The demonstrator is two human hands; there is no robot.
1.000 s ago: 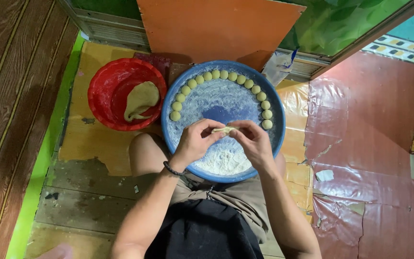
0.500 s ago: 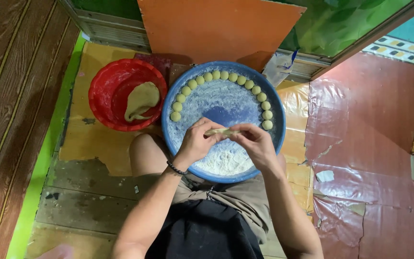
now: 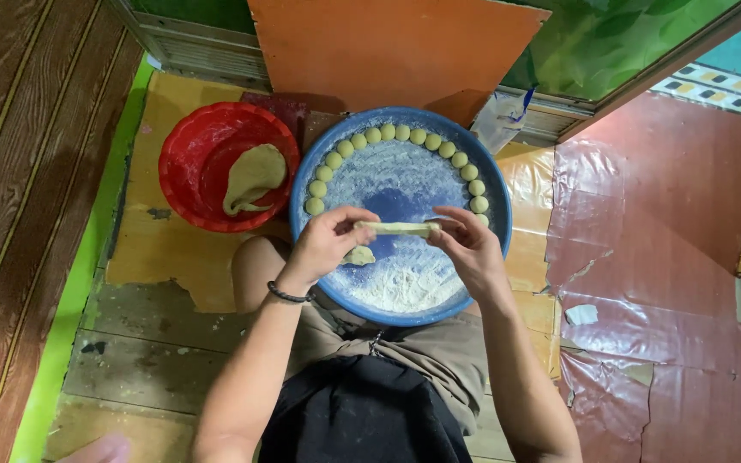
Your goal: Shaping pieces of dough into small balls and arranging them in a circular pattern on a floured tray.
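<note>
Now I see left hand (image 3: 326,244) and right hand (image 3: 472,249), fingers pinching ends of dough strip (image 3: 398,228) above floured blue tray (image 3: 495,184); dough balls (image 3: 411,135) line rim.

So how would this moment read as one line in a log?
left hand + right hand: holding dough strip | over floured blue tray | red bowl: dough lump

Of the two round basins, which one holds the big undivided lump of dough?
The red basin, left of the blue tray; the blue one holds small balls.
</note>
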